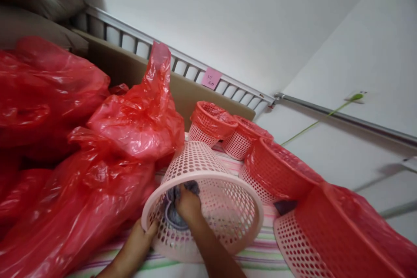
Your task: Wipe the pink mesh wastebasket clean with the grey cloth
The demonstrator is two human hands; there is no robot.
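A pale pink perforated basket (195, 160) lies tipped on a striped cloth (269, 254), its wide mouth turned toward the wearer. At its rim, a person's left hand (140, 239) has its grip closed on the edge. The right hand (189, 204) reaches in through the mouth, its grip closed around part of a grey-blue fabric item (177, 217) against the inner wall; the fingertips are hidden. The rest of the fabric lies inside the basket, below the hand.

Just beyond and to the right stand four lined baskets (257, 178) in a curving row, red plastic drawn over their rims. Heaped at left, bulging red plastic bags (137, 128) crowd the pale basket, one with its top twisted upward. Behind them, a cardboard panel (185, 91) runs along a slatted metal rail (127, 24) bearing a pink note (211, 78). At right, a green cord (312, 125) slants across the white wall (368, 52).
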